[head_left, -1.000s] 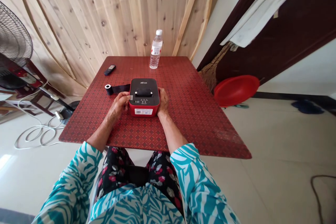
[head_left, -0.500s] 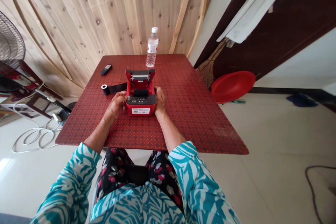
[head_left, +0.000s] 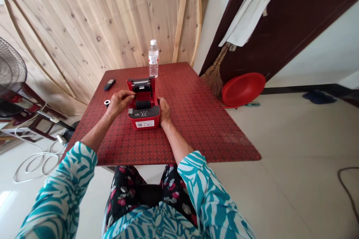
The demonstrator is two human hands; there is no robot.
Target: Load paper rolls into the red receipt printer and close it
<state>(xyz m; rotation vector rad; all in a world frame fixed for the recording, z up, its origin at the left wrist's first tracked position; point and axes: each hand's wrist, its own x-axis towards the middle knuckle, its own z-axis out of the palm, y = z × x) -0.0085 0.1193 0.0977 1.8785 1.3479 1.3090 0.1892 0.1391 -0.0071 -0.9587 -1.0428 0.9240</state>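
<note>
A small red and black printer (head_left: 144, 115) stands on the red patterned table (head_left: 196, 119) with its lid tipped up and open. My left hand (head_left: 119, 101) hovers over the printer's left side, fingers reaching toward the open compartment, holding nothing that I can see. Against the printer's right side rests my right hand (head_left: 163, 111), steadying it. A black roll (head_left: 107, 102) lies on the table just left of my left hand, mostly hidden by it.
A clear water bottle (head_left: 153, 58) stands at the table's far edge. A dark remote-like device (head_left: 109, 84) lies far left. A fan (head_left: 11, 73) and white cables (head_left: 33, 160) are on the left; a red basin (head_left: 243, 88) and a broom (head_left: 214, 73) on the right.
The printer's lid went from shut to fully open. My left hand left the printer's left side and rose toward the open compartment. My right hand stayed on the right side.
</note>
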